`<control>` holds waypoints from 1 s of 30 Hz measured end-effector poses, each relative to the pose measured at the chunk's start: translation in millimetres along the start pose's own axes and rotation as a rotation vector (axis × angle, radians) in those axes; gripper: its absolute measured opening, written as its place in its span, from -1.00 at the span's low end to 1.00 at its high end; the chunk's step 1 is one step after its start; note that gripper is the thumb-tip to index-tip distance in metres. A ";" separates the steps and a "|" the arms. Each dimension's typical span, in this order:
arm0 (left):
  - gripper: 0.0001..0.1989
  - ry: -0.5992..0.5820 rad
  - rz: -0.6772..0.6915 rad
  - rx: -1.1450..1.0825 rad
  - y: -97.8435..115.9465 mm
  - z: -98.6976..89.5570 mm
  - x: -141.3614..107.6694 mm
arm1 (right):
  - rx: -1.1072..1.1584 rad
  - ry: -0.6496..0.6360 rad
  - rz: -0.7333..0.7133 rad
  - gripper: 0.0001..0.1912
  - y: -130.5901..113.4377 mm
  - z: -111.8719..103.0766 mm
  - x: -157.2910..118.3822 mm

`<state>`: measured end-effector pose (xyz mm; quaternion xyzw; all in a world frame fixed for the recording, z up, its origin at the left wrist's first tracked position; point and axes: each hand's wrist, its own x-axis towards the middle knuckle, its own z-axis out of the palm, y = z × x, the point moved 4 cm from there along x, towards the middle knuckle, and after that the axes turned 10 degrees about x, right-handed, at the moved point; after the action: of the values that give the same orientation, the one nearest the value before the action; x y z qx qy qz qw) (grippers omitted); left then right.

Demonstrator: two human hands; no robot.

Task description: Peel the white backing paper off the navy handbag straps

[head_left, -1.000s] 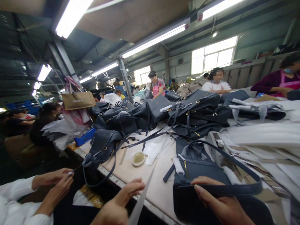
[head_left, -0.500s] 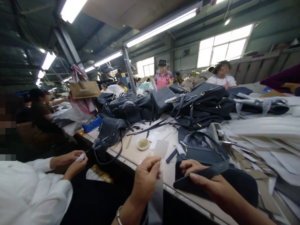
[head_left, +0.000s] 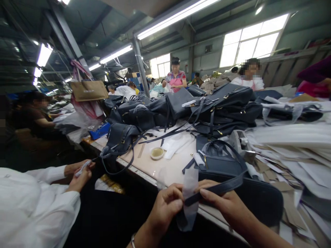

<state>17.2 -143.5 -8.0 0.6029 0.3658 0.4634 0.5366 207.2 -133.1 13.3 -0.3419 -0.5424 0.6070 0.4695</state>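
Note:
A strip of thin, translucent wrapping sheet (head_left: 190, 182) hangs upright between my hands. My left hand (head_left: 168, 201) pinches its left edge with thumb and fingers. The dark navy bag strap (head_left: 229, 185) is gripped in my right hand (head_left: 219, 199), and its tip lies against the sheet. That strap loops up from a navy handbag (head_left: 219, 163), which lies on the table edge with a gold zipper and a wrapped pull. Part of the bag is hidden behind my right hand and forearm.
A small round dish (head_left: 157, 153) sits on the table (head_left: 146, 167). Navy bags (head_left: 181, 106) are heaped behind it. A metal tape dispenser (head_left: 240, 143) and cardboard pieces (head_left: 284, 193) lie to the right. On the left, a co-worker's hands (head_left: 82, 174) hold a wrapped strap end.
My hands have come together. The sheet in my left hand moved up and right to the strap's tip, while my right hand brought the strap slightly left. The view shifted slightly.

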 end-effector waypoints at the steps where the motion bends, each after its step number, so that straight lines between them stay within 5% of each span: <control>1: -0.68 -0.006 -0.057 -0.110 -2.2 -2.3 2.1 | -0.015 -0.026 -0.005 -0.65 0.4 1.2 -0.7; 4: -0.56 -0.026 -0.156 -0.157 -4.3 -3.0 9.5 | -0.078 -0.093 -0.011 -0.66 4.8 7.1 -1.8; 8: -0.68 0.056 -0.137 0.151 2.6 -1.8 18.8 | -0.188 -0.097 -0.072 -0.69 6.2 10.9 -2.3; 13: -0.67 0.149 -0.099 0.474 11.3 -7.7 25.0 | -0.340 -0.093 -0.201 -0.74 -26.0 -6.6 -2.1; 20: -0.71 0.004 -0.069 0.635 14.9 0.2 26.4 | -0.540 -0.075 -0.274 -0.75 -76.7 -17.1 12.0; 30: -0.79 -0.085 -0.108 0.662 17.7 3.8 22.2 | -0.591 -0.317 -0.228 -0.75 -71.1 2.4 21.1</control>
<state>26.5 -126.7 13.1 0.7429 0.5051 0.2651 0.3503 212.2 -116.2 85.4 -0.3020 -0.7953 0.4131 0.3251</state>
